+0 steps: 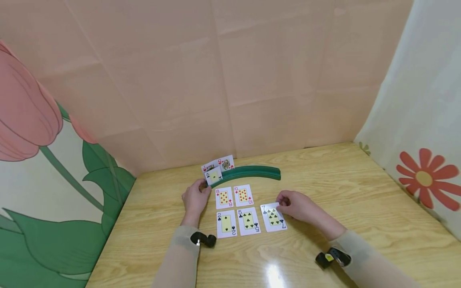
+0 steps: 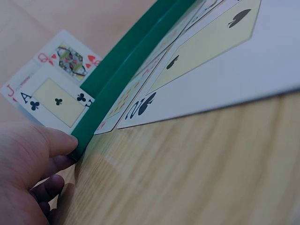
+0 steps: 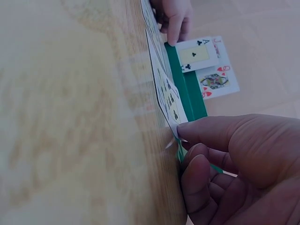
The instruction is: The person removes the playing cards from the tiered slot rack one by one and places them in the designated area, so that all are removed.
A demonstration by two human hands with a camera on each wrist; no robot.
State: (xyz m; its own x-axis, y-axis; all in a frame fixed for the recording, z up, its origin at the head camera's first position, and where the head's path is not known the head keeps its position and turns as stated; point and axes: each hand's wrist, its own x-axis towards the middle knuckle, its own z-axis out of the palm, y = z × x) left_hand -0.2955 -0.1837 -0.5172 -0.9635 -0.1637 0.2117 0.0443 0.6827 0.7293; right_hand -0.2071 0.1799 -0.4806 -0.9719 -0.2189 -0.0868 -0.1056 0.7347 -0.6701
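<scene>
My left hand (image 1: 196, 198) grips the left end of a curved green card holder (image 1: 252, 172), its thumb on the front face in the left wrist view. In the holder's left part stand an ace of clubs (image 2: 58, 101) in front, with a jack and a queen of hearts (image 2: 70, 61) behind it. At the right, my right hand (image 1: 297, 206) pinches the upper right corner of a seven of clubs (image 1: 272, 220) between thumb and fingers. In the right wrist view that corner is lifted off the wooden table.
Between the hands lie an eight of diamonds (image 1: 223, 200) and a ten of diamonds (image 1: 243, 196), face up. Nearer are a two of spades (image 1: 226, 230) and a five of clubs (image 1: 248, 226). A pink cloth (image 1: 252, 80) hangs behind the wooden table (image 1: 144, 240).
</scene>
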